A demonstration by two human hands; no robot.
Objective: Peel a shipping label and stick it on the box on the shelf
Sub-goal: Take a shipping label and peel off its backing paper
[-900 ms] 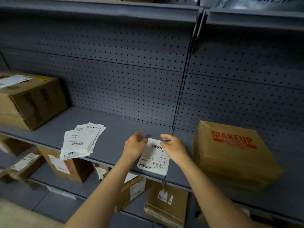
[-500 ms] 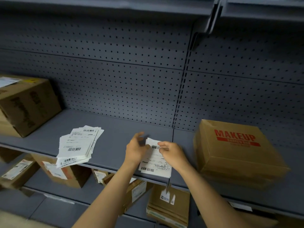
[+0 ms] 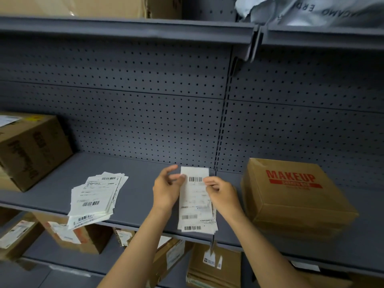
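Observation:
A white shipping label (image 3: 195, 201) with barcodes hangs upright over the front of the grey shelf (image 3: 135, 175). My left hand (image 3: 167, 189) pinches its upper left edge. My right hand (image 3: 221, 194) pinches its upper right edge near the top barcode. To the right on the same shelf sits a brown cardboard box (image 3: 295, 194) printed MAKEUP in red, with nothing stuck on its top. A fanned stack of more labels (image 3: 95, 199) lies to the left on the shelf.
Another cardboard box (image 3: 31, 148) stands at the far left of the shelf. The lower shelf holds several labelled boxes (image 3: 214, 265). A perforated back panel (image 3: 145, 113) closes the rear. The shelf above carries a box and a grey bag (image 3: 311, 9).
The label has been lifted and turned more upright between both hands, with its top edge now higher. The camera has tilted upward, showing the shelf above.

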